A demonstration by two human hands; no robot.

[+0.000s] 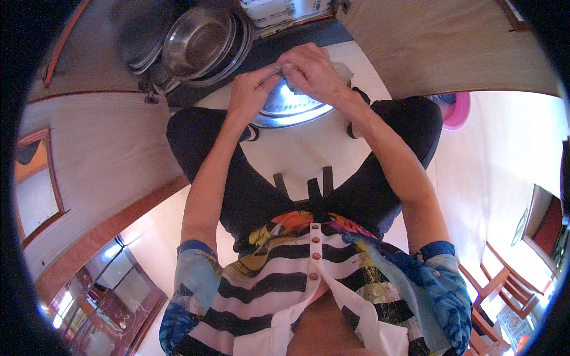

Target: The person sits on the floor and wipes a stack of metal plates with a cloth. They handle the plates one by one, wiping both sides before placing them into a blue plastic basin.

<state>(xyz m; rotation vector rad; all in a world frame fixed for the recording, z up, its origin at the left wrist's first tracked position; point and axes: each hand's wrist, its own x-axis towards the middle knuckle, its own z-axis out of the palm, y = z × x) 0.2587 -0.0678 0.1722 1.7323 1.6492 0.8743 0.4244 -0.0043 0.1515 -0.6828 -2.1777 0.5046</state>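
A shiny round metal pan [291, 116], with a row of small holes or dark marks along its side, is held between my knees above the pale floor. At its far left edge my left hand [249, 95] pinches the rim between thumb and fingers. Bent over the far side of the pan, my right hand [314, 73] grips a thin, pale grey cloth or plastic sheet [345, 72]. Part of this sheet hangs behind the hand, and both hands hide the pan's far edge. My fingertips nearly meet at the top.
Several nested metal pans [200, 42] stand in the open cabinet ahead, beside a white box [285, 11] bearing writing. Wooden cabinet doors flank me, left [98, 133] and right [445, 49]. A pink basin [458, 111] sits at right; wooden chairs [507, 285] stand behind it.
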